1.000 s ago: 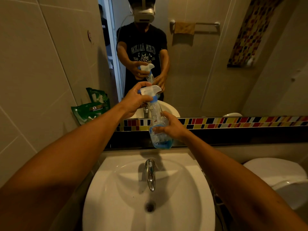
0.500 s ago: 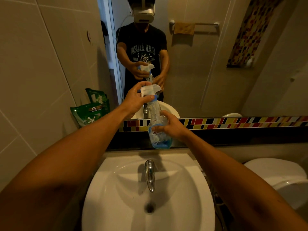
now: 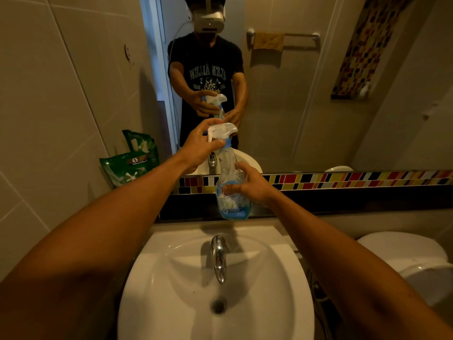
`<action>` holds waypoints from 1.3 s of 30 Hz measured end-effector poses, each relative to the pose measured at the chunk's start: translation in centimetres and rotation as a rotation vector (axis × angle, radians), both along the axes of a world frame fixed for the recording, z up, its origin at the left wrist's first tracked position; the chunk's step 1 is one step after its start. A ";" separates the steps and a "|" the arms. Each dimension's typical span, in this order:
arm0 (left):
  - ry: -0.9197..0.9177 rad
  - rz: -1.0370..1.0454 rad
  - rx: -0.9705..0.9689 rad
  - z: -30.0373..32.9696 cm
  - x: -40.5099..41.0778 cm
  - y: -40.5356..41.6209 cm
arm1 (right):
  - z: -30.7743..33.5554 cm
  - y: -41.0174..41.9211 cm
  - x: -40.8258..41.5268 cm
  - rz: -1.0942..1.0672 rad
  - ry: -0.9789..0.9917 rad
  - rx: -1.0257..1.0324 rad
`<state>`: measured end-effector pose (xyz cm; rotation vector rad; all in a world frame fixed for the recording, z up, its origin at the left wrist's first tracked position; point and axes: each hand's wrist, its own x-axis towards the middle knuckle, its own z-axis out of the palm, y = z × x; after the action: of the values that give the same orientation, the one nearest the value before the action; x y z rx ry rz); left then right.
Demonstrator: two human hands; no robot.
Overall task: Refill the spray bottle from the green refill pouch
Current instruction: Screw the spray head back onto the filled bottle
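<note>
I hold a clear spray bottle [image 3: 231,200] with a blue label upright above the back of the sink; a little blue liquid sits at its bottom. My right hand [image 3: 250,184] grips its body from the right. My left hand [image 3: 199,147] is closed around its white trigger head [image 3: 221,132] and blue collar. The green refill pouch [image 3: 127,170] leans against the tiled wall on the ledge at the left, apart from both hands.
A white sink [image 3: 215,285] with a chrome tap [image 3: 219,258] lies below the bottle. The mirror [image 3: 294,94] behind reflects the person, a towel rail and the bottle. A white toilet [image 3: 411,261] stands at the right. A mosaic tile strip [image 3: 343,180] runs under the mirror.
The bottle and both hands have barely shifted; my left hand's fingers have turned slightly around the trigger head.
</note>
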<state>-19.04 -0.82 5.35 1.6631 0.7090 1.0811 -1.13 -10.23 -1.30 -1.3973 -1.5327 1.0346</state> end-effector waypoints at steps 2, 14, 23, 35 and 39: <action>0.000 -0.011 -0.011 0.1 0.0 -0.1 | 0.0 0.0 0.0 -0.003 0.005 -0.005; 0.013 -0.004 0.011 0.0 -0.1 0.0 | 0.1 0.2 -0.3 0.003 0.009 -0.016; -0.025 0.056 0.067 -0.3 0.3 -0.5 | 0.2 0.3 -0.5 0.013 0.016 -0.021; -0.029 0.017 0.049 0.0 0.1 -0.6 | 0.3 0.3 -0.5 0.018 0.016 -0.033; -0.031 0.050 0.097 -0.2 0.2 -0.7 | 0.4 0.2 -0.8 0.014 -0.005 -0.025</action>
<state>-18.87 -1.50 5.18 1.7146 0.6913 1.1902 -1.88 -9.99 -0.90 -1.4090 -1.5406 1.0623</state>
